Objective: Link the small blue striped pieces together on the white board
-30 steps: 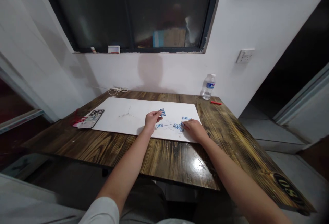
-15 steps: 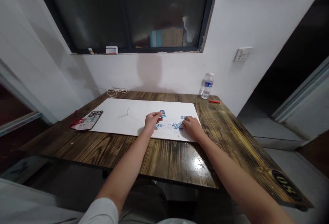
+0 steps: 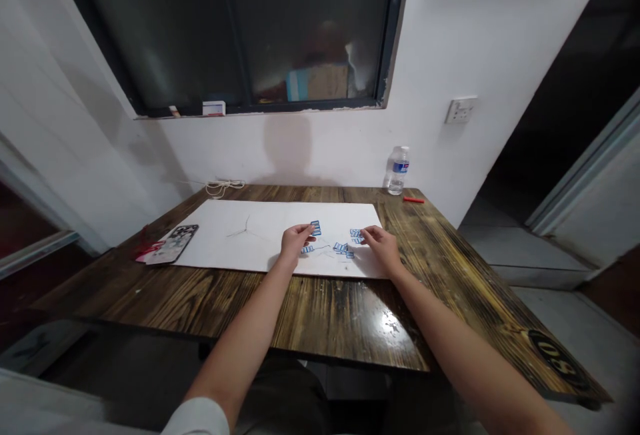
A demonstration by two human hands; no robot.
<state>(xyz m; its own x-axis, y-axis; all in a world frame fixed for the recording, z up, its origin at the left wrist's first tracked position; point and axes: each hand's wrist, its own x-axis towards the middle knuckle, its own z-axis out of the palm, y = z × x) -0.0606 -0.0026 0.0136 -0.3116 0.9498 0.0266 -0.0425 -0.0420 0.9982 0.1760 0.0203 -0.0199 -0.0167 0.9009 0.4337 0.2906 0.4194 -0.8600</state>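
Observation:
My left hand (image 3: 295, 243) pinches a small blue ladder-like piece (image 3: 316, 228) with slots and holds it upright above the white board (image 3: 215, 232). A similar blue piece (image 3: 355, 235) is at the fingertips of my right hand (image 3: 382, 248), which are closed together at its edge. Between my hands, several more small blue slotted pieces (image 3: 341, 248) lie in a loose cluster on the board. Close under my left fingers rests another blue piece (image 3: 308, 249). Thin dark lines mark the board near these pieces.
A patterned phone (image 3: 181, 243) and something red (image 3: 150, 248) lie at the board's left end. On the wooden table (image 3: 210, 295), a water bottle (image 3: 399, 172) and a red pen-like stick (image 3: 414, 200) stand and lie at the back right. Coiled white cable (image 3: 223, 187) sits back left.
My right hand has lifted away from the cluster, bringing a blue piece up at its fingertips. My left hand keeps its piece almost in place. The view has shifted slightly.

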